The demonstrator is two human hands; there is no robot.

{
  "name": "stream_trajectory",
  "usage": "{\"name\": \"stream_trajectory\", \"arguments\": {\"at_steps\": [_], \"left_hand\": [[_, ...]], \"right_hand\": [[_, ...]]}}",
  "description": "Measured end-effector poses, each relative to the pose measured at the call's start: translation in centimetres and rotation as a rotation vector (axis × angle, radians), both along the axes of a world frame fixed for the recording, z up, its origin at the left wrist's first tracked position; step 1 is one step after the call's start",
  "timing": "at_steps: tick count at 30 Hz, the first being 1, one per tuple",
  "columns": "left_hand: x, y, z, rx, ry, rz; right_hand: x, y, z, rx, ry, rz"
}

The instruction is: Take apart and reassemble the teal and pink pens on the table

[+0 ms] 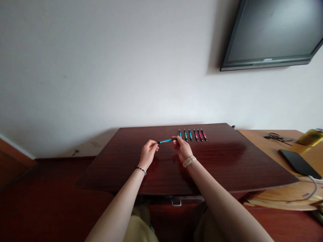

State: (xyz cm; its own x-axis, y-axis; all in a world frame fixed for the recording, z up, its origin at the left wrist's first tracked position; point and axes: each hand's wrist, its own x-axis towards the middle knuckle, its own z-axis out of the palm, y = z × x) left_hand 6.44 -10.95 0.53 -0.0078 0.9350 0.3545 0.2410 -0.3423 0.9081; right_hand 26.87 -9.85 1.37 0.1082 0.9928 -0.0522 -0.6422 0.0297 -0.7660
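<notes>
Above the dark wooden desk (227, 168), I hold a blue pen (166, 140) level between my two hands, just short of the row of pens (192, 135) that lies near the desk's far edge. My left hand (147, 154) pinches the pen's left end between thumb and forefinger, the other fingers curled in; a thin dark bracelet (140, 169) sits on that wrist. My right hand (183, 149) grips the pen's right, dark end with its fingertips closed around it, a pale watch band (189, 161) on the wrist. Just beyond my right hand the row runs on: three blue pens, then three red ones, side by side and apart from each other, all pointing away from me. Right of the desk stands a lighter wooden table (254, 137) carrying a tangle of black cable (276, 137), a dark phone (297, 163) and a yellow object (313, 137) that I cannot make out. High on the wall above that side hangs a dark screen (275, 32).
</notes>
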Motion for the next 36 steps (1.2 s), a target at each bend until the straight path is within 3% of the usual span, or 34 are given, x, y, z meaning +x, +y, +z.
{"name": "stream_trajectory", "arguments": {"at_steps": [19,25,31,36], "left_hand": [[0.6,0.2,0.5,-0.071,-0.019,0.112],[1.0,0.2,0.4,-0.055,-0.112,0.011],[1.1,0.0,0.5,-0.111,-0.097,0.071],[1.0,0.0,0.5,-0.066,-0.078,-0.009]], "right_hand": [[0.0,-0.4,0.0,0.011,-0.001,0.054],[0.0,-0.3,0.1,-0.009,-0.024,-0.003],[0.0,-0.3,0.0,-0.004,0.004,0.016],[0.1,-0.4,0.0,-0.018,0.019,-0.011]]}}
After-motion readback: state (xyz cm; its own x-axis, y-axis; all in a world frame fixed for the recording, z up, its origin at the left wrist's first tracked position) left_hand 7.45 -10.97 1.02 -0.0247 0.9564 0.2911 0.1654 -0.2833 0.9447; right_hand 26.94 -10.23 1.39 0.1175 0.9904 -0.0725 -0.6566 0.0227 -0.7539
